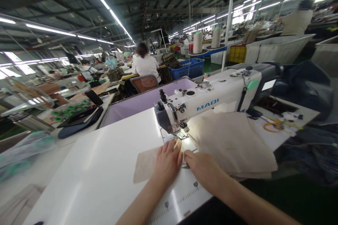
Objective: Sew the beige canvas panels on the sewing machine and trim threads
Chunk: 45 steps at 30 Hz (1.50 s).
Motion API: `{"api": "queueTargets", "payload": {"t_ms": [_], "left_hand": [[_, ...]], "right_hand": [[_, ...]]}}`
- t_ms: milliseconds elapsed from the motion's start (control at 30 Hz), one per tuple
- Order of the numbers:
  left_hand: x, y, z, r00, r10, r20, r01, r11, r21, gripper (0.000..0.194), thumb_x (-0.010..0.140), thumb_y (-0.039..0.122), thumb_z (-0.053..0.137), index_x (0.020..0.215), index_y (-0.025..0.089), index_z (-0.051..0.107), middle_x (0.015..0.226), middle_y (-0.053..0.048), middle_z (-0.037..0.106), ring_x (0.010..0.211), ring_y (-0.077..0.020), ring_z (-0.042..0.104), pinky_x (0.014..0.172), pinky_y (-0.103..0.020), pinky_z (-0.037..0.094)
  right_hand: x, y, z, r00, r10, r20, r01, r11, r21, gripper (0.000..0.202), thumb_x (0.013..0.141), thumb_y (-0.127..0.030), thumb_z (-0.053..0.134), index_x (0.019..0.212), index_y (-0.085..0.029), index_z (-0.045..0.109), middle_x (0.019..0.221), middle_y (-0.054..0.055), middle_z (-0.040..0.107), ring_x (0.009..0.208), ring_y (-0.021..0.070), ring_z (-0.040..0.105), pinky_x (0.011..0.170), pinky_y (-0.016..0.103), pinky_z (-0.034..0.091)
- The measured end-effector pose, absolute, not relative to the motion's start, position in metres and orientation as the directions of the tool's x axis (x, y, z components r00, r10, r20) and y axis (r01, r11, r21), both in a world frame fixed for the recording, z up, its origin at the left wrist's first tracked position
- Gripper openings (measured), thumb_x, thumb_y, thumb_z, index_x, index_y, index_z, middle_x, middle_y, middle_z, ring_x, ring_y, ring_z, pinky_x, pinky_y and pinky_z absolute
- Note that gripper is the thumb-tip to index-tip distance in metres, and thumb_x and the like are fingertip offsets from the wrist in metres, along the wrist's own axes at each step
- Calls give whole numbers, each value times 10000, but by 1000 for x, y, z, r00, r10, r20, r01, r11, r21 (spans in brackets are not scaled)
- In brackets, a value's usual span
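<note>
A white sewing machine (pixel 211 100) stands on a white table (pixel 97 168), its lit needle area at the middle. My left hand (pixel 169 156) lies flat, fingers spread slightly, on a small beige fabric piece (pixel 144 167) just in front of the presser foot (pixel 182 134). Right of it, my right hand (pixel 199 161) has its fingers curled together at the plate's front edge; what they hold, if anything, is hidden. A larger stack of beige fabric (pixel 232 144) lies under the machine arm, beyond my right hand.
Scissors and small tools (pixel 274 124) lie on the table's right end. Behind the table is a purple-lined bin (pixel 148 95). Green thread spools (pixel 71 109) and a dark cap (pixel 79 123) sit at left. A seated person (pixel 145 65) is farther back, near a blue basket (pixel 187 69).
</note>
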<state>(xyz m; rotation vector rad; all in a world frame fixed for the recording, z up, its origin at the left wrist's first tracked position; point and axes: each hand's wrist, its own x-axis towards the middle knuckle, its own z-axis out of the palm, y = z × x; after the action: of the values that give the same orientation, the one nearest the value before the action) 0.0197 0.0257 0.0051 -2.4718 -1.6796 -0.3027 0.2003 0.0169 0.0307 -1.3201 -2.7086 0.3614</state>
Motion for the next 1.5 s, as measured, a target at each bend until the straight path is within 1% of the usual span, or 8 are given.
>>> {"api": "queueTargets", "payload": {"t_ms": [233, 400, 667, 833, 1000, 1200, 1400, 1500], "left_hand": [[17, 31, 6, 355, 904, 238, 930, -368, 10, 380, 997, 272, 493, 1365, 220, 573, 1327, -109, 619, 1206, -278, 559, 948, -438, 503], [14, 31, 4, 362, 899, 246, 927, -376, 8, 362, 1001, 306, 493, 1332, 202, 596, 1347, -110, 635, 1234, -276, 562, 997, -438, 483], [18, 31, 9, 348, 909, 228, 935, -353, -20, 351, 993, 282, 488, 1297, 177, 629, 1337, -121, 650, 1225, -285, 573, 990, -447, 495], [15, 32, 6, 373, 893, 254, 923, -384, -6, 365, 1001, 305, 473, 1315, 192, 622, 1341, -119, 649, 1222, -281, 578, 980, -447, 502], [9, 31, 0, 399, 875, 276, 909, -416, 4, 373, 1008, 333, 466, 1314, 189, 624, 1368, -116, 637, 1241, -295, 574, 1012, -477, 488], [5, 34, 1, 411, 869, 275, 900, -435, 32, 382, 1009, 348, 475, 1328, 193, 616, 1379, -118, 630, 1246, -290, 576, 1019, -480, 501], [4, 29, 1, 444, 853, 274, 884, -466, 20, 382, 1011, 329, 469, 1341, 201, 613, 1396, -118, 618, 1281, -303, 564, 1039, -483, 511], [4, 14, 6, 507, 823, 256, 843, -535, 53, 388, 993, 257, 472, 1356, 213, 601, 1384, -109, 627, 1272, -289, 581, 1056, -472, 518]], "right_hand": [[200, 21, 33, -613, 790, -4, 764, 591, -259, 246, 957, -31, 468, 1027, -164, 663, 1015, 55, 706, 820, 203, 700, 656, 265, 488], [200, 23, 31, -615, 788, 14, 759, 597, -262, 254, 958, -32, 461, 1036, -167, 661, 1026, 47, 699, 811, 203, 696, 654, 276, 494], [199, 25, 25, -609, 793, 28, 761, 594, -261, 235, 959, -47, 471, 1023, -174, 657, 1019, 38, 700, 807, 209, 699, 648, 286, 506], [198, 24, 25, -608, 793, 36, 767, 599, -232, 236, 949, -36, 477, 1034, -172, 651, 1007, 46, 702, 776, 199, 702, 624, 273, 504], [198, 24, 21, -607, 793, 46, 770, 602, -210, 247, 949, -36, 462, 1055, -173, 640, 972, 59, 700, 750, 190, 704, 602, 255, 500], [194, 27, 21, -623, 781, 44, 764, 620, -181, 264, 932, -30, 464, 1080, -161, 638, 1017, 75, 686, 759, 200, 703, 602, 263, 507], [196, 26, 20, -660, 747, 72, 732, 662, -158, 249, 972, -78, 443, 1097, -153, 645, 1038, 69, 684, 749, 199, 695, 592, 264, 496], [199, 22, 17, -669, 741, 65, 725, 669, -166, 269, 962, -58, 451, 1142, -144, 632, 1059, 75, 686, 755, 190, 695, 606, 255, 499]]}}
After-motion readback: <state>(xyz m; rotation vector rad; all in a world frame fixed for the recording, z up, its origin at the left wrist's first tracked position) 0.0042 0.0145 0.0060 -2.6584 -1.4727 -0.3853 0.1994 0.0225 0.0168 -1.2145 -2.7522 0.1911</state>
